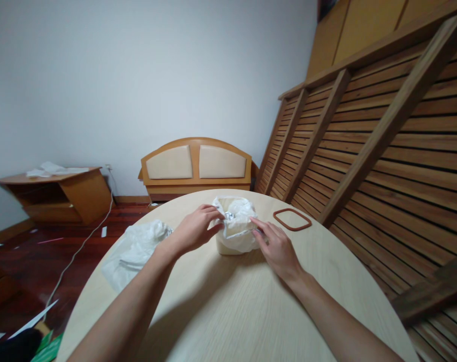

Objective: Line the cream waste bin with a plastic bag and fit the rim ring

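Observation:
A cream-coloured small bin [225, 249] stands upright on the round table, with a thin white plastic bag [239, 243] draped over its rim and hanging down outside. My left hand [201, 227] pinches the bag's edge at the left side of the opening. On the right side, the fingers of my right hand [276, 247] are closed on the bag's edge too. A brown rounded ring frame [293, 229] lies flat to the right of the bin. To the left, a crumpled white plastic bag [132, 251] rests on the table, partly behind my left forearm.
The round pale wooden table [228, 311] bears all these things. Tall wooden slatted panels [401, 151] lean along the right. Behind the table stands a headboard [195, 163]; a low cabinet [77, 198] with papers is at the left. A white cable [85, 244] crosses the floor.

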{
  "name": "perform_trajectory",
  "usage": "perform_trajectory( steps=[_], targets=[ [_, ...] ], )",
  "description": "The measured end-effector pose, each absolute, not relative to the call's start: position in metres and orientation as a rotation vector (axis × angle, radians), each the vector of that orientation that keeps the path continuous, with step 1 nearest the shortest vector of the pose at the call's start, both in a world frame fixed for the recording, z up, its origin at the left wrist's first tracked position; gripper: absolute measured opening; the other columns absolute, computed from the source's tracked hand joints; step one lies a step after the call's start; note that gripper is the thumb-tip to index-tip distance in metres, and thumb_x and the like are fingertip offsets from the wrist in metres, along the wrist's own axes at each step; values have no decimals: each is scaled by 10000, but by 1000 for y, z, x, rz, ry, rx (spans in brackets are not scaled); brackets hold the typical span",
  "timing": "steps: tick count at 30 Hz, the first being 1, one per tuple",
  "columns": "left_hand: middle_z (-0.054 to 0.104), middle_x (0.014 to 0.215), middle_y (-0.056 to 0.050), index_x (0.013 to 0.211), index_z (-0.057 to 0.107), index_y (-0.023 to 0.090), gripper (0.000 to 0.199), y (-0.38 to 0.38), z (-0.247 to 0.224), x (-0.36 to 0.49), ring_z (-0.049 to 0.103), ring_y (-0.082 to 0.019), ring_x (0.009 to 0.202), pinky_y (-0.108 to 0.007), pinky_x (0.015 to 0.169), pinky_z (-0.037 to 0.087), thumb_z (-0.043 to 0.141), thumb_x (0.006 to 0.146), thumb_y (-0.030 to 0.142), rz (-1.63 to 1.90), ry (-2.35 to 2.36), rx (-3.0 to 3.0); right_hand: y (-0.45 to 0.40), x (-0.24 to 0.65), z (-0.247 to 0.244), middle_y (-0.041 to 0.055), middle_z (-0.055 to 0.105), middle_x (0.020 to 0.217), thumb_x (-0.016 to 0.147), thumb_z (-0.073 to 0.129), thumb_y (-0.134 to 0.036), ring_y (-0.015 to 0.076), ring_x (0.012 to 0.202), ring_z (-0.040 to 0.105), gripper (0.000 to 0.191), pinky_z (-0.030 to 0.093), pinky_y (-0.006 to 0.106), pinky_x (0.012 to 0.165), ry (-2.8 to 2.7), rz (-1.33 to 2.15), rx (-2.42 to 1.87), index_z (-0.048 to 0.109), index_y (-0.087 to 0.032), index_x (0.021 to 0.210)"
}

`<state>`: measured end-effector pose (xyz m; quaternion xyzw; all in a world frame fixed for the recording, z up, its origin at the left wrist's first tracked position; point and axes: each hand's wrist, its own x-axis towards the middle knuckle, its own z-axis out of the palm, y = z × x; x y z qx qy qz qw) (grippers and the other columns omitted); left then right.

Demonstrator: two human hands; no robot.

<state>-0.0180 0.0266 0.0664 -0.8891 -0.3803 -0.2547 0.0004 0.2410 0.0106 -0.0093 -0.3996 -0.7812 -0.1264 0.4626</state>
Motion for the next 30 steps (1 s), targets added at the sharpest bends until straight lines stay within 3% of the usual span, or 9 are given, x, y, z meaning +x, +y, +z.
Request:
perform_trajectory(
  steps=[6, 16, 22, 30],
  targets=[
    [732, 1132, -89, 1061, 711, 206, 172, 21, 75, -22, 589, -262, 1208, -418, 1047, 479, 579, 972, 272, -712, -1141, -2864, 7, 240, -5, 64, 742, 955, 1020, 533, -220, 221, 872, 693, 226, 539, 376, 800, -1897, -344, -912, 654, -201, 1210],
    [752, 1008, -83, 1009, 736, 184, 198, -10, 107, -20, 667, -224, 958, -329, 876, 489, 589, 939, 298, -494, -1264, -3055, -6, 240, 3, 29, 707, 793, 981, 573, -151, 187, 724, 637, 136, 480, 342, 704, -1872, -421, -709, 685, -214, 1025],
    [770, 1012, -71, 983, 755, 198, 227, -8, 110, -22, 672, -207, 922, -294, 839, 485, 610, 911, 357, -635, -1310, -3099, -6, 239, 6, 25, 721, 786, 981, 571, -165, 187, 718, 661, 150, 478, 346, 713, -1839, -435, -708, 701, -227, 1024],
    [759, 799, -50, 952, 774, 179, 320, -9, 118, -26, 648, -170, 666, -245, 576, 446, 617, 869, 445, -905, -1668, -2880, -2, 240, 4, 27, 730, 815, 979, 590, -161, 187, 744, 662, 161, 488, 346, 726, -1886, -422, -710, 698, -217, 1084]
  ],
)
